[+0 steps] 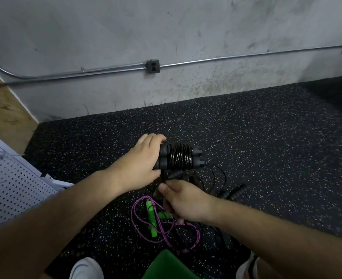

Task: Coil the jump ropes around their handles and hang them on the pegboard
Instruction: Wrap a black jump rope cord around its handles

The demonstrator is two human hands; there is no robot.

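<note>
Both forearms reach over a speckled floor (266, 137). The left hand (144, 158) grips a black jump rope (176, 159) held above it, paired handles lying crosswise, caps pointing right, cord mostly wound. The right hand (184, 202) pinches its loose tail. A purple rope (164, 236) and another black rope (232, 193) lie uncoiled; hanging on the pegboard (11, 178) apparently remains.

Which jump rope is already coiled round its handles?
The black rope gripped by the left hand; the purple rope and a second black rope lie loose on the floor.
</note>
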